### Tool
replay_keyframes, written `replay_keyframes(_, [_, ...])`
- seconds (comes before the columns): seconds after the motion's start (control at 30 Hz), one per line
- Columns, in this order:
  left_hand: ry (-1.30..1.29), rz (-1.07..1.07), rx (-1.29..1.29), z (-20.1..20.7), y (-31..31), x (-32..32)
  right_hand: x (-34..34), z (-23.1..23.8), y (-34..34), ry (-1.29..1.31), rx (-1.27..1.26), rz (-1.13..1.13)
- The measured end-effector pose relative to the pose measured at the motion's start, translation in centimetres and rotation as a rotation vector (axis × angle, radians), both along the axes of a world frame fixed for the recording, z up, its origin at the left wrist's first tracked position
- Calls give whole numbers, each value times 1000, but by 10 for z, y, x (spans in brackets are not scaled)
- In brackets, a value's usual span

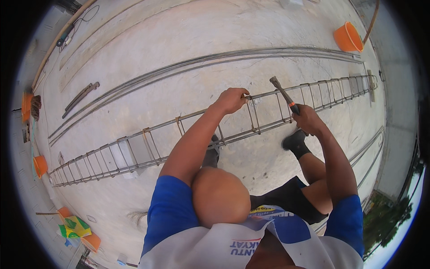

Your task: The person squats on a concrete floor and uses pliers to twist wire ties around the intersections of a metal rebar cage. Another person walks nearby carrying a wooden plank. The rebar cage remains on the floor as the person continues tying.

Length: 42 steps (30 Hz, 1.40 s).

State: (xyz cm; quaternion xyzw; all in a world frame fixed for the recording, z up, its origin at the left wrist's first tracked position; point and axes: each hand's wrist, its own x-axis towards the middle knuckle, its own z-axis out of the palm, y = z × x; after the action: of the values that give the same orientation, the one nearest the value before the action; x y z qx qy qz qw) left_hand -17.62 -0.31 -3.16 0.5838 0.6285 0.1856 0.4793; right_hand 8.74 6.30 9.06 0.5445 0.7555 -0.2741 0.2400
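Left hand: my left hand (231,99) was closed around the top bar of the cage (148,145), just above the middle of the frame.
Right hand: my right hand (307,119) was wrapped tight around the handle of a tool (283,94), right of centre; its orange collar showed just above my fist, and its dark head pointed up and left, over the cage's top bar.
Cage: a long rebar cage of bars and square ties lay on the concrete (188,40), running from the lower left of the frame to the upper right, passing under both hands.
Feet: my shoe (294,140) stood just beside the cage, below the right hand; the other foot was at the cage's lower bar, beneath my left forearm.
Loose bars: a bundle of rebar (215,60) lay well apart, above the cage.
Buckets: one orange bucket (347,37) stood at the upper right, another (40,165) at the left edge near the cage's end.
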Motion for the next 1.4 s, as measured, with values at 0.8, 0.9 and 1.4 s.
replay_keyframes(0.8, [-77,-36,133,-24,-6,-4,-170,42,26,-555,484,1270])
replay_keyframes(0.9, [-82,-24,138,-23,-7,-4,-176,45,31,-694,358,1260])
replay_keyframes(1.4, [-195,342,493,33,28,84,-198,72,53,-830,-270,642])
